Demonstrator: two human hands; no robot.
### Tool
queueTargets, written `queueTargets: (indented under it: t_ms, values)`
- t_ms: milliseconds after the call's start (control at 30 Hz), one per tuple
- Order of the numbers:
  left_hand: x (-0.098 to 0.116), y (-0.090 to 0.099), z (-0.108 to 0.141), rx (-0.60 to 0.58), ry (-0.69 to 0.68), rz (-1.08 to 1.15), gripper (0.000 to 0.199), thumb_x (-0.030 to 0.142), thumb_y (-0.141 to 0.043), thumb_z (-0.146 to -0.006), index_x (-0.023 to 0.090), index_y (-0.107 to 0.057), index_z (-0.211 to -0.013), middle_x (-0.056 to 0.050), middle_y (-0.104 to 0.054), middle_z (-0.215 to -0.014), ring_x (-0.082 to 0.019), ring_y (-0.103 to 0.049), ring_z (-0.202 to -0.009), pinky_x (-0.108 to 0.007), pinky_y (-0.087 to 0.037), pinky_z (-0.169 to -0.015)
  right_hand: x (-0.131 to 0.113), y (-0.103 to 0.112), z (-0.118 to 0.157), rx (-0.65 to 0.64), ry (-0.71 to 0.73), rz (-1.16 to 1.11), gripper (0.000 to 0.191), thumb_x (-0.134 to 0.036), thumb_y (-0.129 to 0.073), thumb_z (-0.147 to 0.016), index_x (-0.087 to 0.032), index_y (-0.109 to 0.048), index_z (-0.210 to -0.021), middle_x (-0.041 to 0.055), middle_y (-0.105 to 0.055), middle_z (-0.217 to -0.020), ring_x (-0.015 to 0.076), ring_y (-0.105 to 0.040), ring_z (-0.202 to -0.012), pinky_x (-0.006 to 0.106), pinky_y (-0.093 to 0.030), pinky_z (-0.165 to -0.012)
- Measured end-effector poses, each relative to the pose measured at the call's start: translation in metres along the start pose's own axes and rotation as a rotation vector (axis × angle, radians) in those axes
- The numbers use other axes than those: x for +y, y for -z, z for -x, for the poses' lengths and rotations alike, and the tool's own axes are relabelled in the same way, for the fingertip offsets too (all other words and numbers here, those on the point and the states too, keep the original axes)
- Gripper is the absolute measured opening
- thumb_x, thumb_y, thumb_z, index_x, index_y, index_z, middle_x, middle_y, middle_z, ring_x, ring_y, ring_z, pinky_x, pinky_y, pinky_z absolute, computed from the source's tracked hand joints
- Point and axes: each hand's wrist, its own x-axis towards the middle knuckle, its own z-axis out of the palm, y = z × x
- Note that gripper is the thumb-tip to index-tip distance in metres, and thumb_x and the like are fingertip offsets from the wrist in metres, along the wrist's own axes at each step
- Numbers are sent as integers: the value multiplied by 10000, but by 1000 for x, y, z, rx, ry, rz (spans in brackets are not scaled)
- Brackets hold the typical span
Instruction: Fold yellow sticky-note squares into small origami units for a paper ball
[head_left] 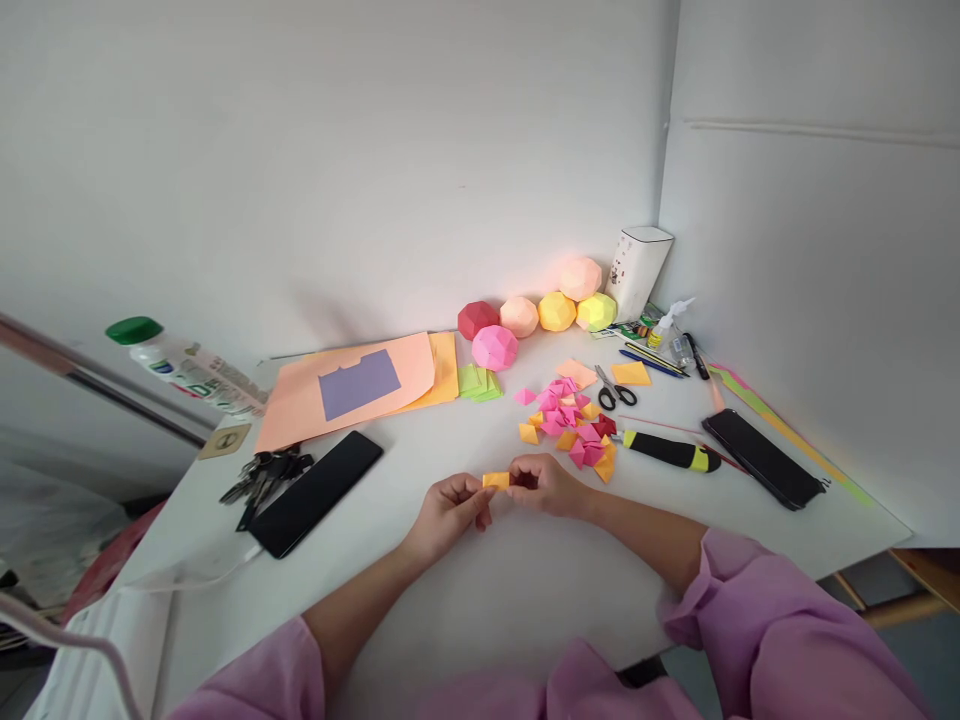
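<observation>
Your left hand [448, 510] and right hand [545, 484] both pinch a small orange folded paper [496, 480] between their fingertips, just above the middle of the bench [465, 600]. A pile of pink and orange folded pieces [570, 420] lies just beyond your right hand, scissors [615, 390] behind it toward the far right corner.

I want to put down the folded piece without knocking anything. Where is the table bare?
Bare table lies in front of both hands, left hand and right hand, and between the black phone and the paper pile. Crowded: the far right corner around the scissors.
</observation>
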Motion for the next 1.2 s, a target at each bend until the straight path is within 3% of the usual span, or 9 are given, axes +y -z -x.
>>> queueTargets:
  t_ms: [300,433,567,733,900,1033,1200]
  values:
    - [-4,3,-2,-34,-21,29,328,463,-614,-789,165,-522,-689,-4,-643,-547,-97,-501,-453,-214,-303,-457,1,3,1,-31,3,-55,119,-211,-557,-751,-151,-503,-665,-41,-433,-620,75,-375,-543,205,-301,-482]
    - [-7,4,-5,-7,-28,78,321,462,-615,-794,166,-513,-722,-8,-647,-583,-101,-514,-471,-215,-325,-462,0,4,1,13,-12,-113,53,-205,-536,-775,-152,-531,-772,-28,-478,-672,76,-400,-560,204,-322,-498]
    - [-7,4,-7,0,-50,72,330,470,-605,-799,159,-527,-722,-16,-646,-610,-99,-517,-482,-211,-337,-457,1,2,0,12,65,-203,150,-231,-592,-775,-166,-498,-872,-17,-513,-758,85,-472,-626,218,-396,-573]
    - [-5,3,-6,-57,-50,28,339,472,-569,-825,143,-592,-746,-30,-660,-666,-94,-529,-509,-214,-379,-485,6,0,0,61,82,-142,168,-318,-582,-826,-169,-508,-855,-29,-508,-666,99,-528,-571,226,-425,-535]
    - [-3,3,-6,-55,-42,24,374,497,-527,-843,144,-601,-744,-34,-667,-670,-93,-532,-499,-216,-386,-480,9,-3,1,137,348,61,119,-273,-576,-834,-164,-557,-789,28,-575,-756,101,-521,-566,225,-422,-492]
    - [-2,4,-7,-50,-44,20,376,504,-534,-833,142,-634,-811,-8,-632,-582,-96,-525,-483,-218,-393,-482,14,-6,1,123,568,221,95,-223,-545,-861,-170,-598,-802,66,-598,-810,139,-582,-717,257,-501,-608]
    - [-3,6,-6,-65,-31,33,424,497,-559,-816,127,-629,-1012,-11,-636,-613,-107,-532,-500,-237,-410,-505,14,-8,2,133,632,349,137,-198,-504,-895,-174,-633,-853,76,-614,-849,146,-611,-798,265,-535,-695]
